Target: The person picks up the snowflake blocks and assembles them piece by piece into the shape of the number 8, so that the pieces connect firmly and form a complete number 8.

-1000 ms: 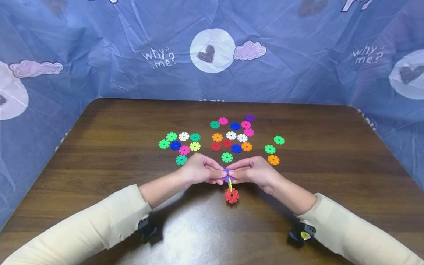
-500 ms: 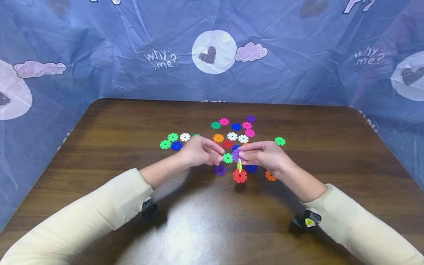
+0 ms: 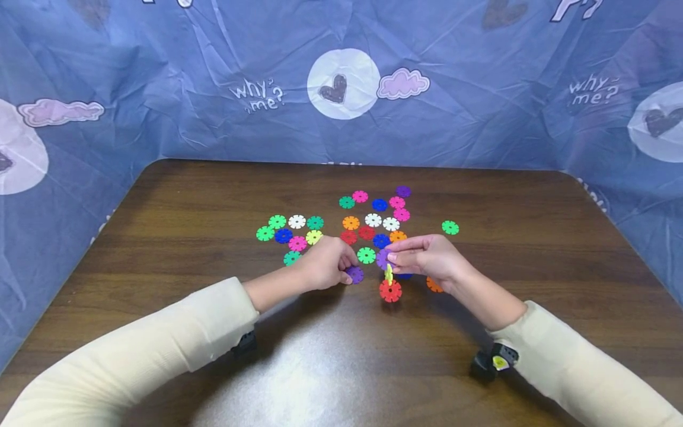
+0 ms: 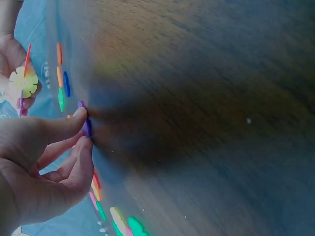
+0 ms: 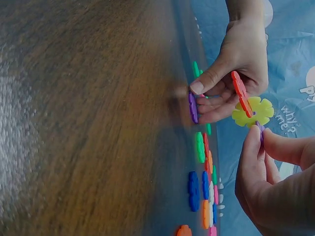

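A blue cloth stood behind the brown table. The right hand held a joined purple-yellow-red chain aloft; the left hand pinched a loose purple disc at the tabletop, apparently mid-pickup, which called for a clean lift.

Setting: a screened-off tabletop booth, resembling a recording station; room beyond hidden, so home, office or lab undetermined. Evidence: creased blue fabric sheet printed with pink clouds, grey hearts and white "why me?" lettering, behind and on both sides of a dark-brown wood-grain table; black devices at both cream sleeve cuffs.
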